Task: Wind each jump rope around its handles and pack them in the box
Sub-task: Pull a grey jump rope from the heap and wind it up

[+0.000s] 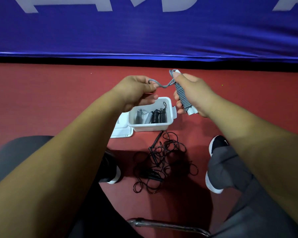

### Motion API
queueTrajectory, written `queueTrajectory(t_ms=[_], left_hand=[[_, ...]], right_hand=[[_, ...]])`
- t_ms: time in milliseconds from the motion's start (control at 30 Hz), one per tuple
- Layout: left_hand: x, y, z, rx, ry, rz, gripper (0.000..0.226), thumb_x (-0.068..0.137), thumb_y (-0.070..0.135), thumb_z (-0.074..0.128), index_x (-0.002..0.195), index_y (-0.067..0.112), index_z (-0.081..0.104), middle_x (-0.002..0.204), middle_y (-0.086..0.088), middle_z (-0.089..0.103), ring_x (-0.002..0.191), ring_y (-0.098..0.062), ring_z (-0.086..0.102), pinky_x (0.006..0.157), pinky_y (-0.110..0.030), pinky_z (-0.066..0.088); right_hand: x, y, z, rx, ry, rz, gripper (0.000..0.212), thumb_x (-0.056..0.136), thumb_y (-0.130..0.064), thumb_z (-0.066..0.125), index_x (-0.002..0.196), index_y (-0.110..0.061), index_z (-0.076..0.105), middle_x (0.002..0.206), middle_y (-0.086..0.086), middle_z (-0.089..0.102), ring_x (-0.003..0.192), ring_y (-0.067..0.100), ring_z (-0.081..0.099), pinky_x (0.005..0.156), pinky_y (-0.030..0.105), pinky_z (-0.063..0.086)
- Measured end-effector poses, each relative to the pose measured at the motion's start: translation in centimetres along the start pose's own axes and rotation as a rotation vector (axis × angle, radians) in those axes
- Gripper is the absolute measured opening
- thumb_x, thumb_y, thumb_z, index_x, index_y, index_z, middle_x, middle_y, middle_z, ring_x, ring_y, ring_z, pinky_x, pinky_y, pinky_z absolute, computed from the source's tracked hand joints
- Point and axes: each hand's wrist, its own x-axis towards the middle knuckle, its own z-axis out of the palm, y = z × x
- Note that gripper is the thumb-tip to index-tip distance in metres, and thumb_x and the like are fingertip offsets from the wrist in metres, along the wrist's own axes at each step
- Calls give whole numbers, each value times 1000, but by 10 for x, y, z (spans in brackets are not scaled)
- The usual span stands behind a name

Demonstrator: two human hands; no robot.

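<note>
Your right hand (196, 93) clasped the grey jump rope (181, 97), wound on its handles, above the box's (148, 127) far right corner. Left hand (136, 90) pinched the loose tail (163, 86). The tail needed tension, then a tuck under the last turn. Long axis ran near-to-far, tail end pointing away from you.

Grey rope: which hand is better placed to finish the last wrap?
Left. The left hand pinches the loose end and looks free to loop it round. The right hand grips the wound bundle and probably should just steady it.
</note>
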Motion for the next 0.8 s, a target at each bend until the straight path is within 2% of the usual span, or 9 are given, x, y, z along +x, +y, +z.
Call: queueTrajectory(t_ms=[67,133,200,267,367,467,533,633,800], left_hand=[[-2,1,5,-219,-58,-66,15,101,-3,60,115,0,66,92,-13,71,88,-22,77,78,-28,65],[-3,3,12,-329,-114,-54,15,98,-12,57,109,-4,64,103,-22,71,98,-26,75,88,-30,63],[-6,4,19,-386,-139,-12,19,95,-16,59,108,-2,61,101,-21,71,99,-27,73,94,-32,61],[-7,3,23,-408,-129,19,20,94,-10,66,109,2,60,94,-16,71,98,-24,73,97,-32,60],[-2,-2,26,-413,-25,36,11,97,5,71,104,0,64,88,-12,71,86,-17,72,92,-28,61],[6,-10,26,-375,74,-2,19,103,20,67,105,1,66,73,-3,64,69,-12,63,81,-26,61],[9,-12,26,-387,76,-56,22,107,28,60,99,8,65,70,0,55,67,-11,56,78,-26,59],[11,-10,26,-520,119,-110,26,111,27,50,99,6,61,79,-5,58,81,-18,64,79,-31,65],[13,-1,24,-729,204,-130,32,115,19,36,90,8,53,75,-3,58,74,-17,66,92,-42,58]], right_hand=[[0,1,0,-3,37,-24,29,103,-58,59,101,-30,66,77,9,61,50,23,58,55,40,58],[0,2,1,-10,68,-45,28,104,-56,59,98,-30,66,77,9,61,50,22,58,55,40,58],[0,2,2,-26,85,-54,29,103,-56,59,100,-29,67,76,9,61,50,21,58,54,41,59],[-1,2,4,-32,91,-49,30,103,-58,59,101,-30,68,77,8,61,51,20,59,55,42,60],[-3,2,6,-35,86,-42,29,103,-57,59,99,-30,68,76,9,62,50,22,59,55,42,60],[-6,3,9,-37,62,-44,27,103,-53,59,100,-27,67,74,10,62,51,25,58,55,45,59],[-7,3,11,-32,39,-53,25,103,-49,57,100,-25,66,73,12,61,50,24,55,53,42,56],[-9,4,16,-45,-2,-69,24,102,-47,55,97,-25,66,72,13,61,51,25,53,51,39,52],[-11,6,28,-62,-27,-84,28,103,-49,55,103,-24,67,73,12,61,51,25,53,51,39,51]])
